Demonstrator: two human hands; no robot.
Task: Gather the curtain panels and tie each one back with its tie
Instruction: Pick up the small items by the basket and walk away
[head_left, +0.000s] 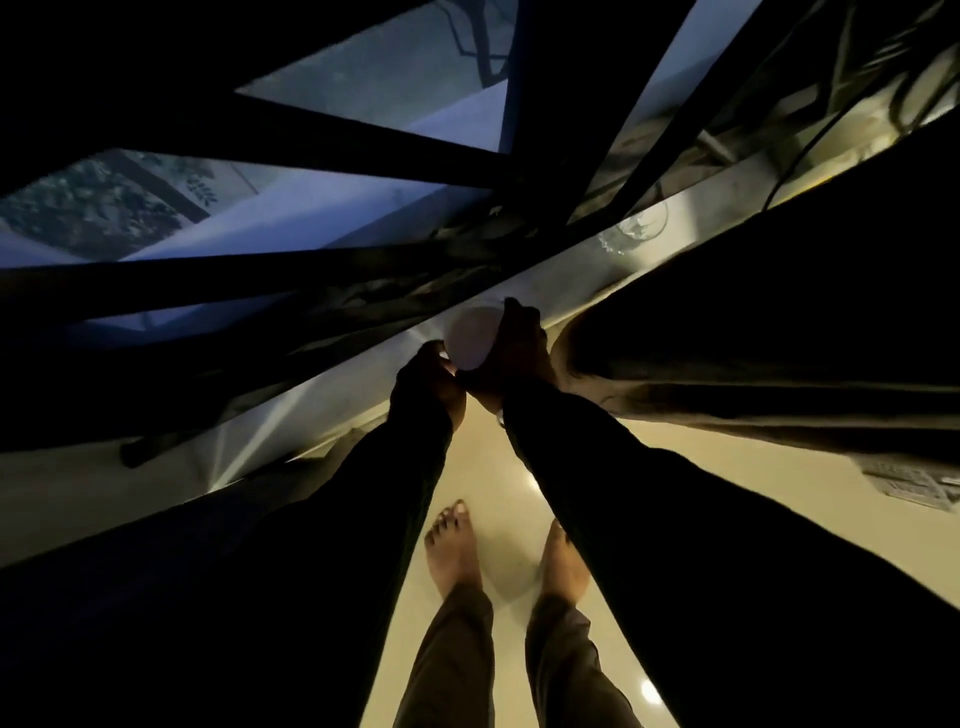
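Both my hands are stretched forward over the pale window sill (291, 415) in dim light. Between them is a small white round object (471, 338), like a cup or roll. My right hand (519, 345) curls round its right side, thumb over the top. My left hand (428, 384) touches its lower left edge with the fingertips. A dark curtain panel (769, 332) hangs bunched to the right of my right hand, its hem near the floor. Another dark curtain panel (197, 597) fills the lower left. No tie is visible.
Dark window grille bars (332, 150) cross the glass ahead. A clear glass item (631, 231) stands on the sill further right. My bare feet (452, 545) stand on glossy cream floor tiles. A patterned paper or mat (914, 480) lies at the right edge.
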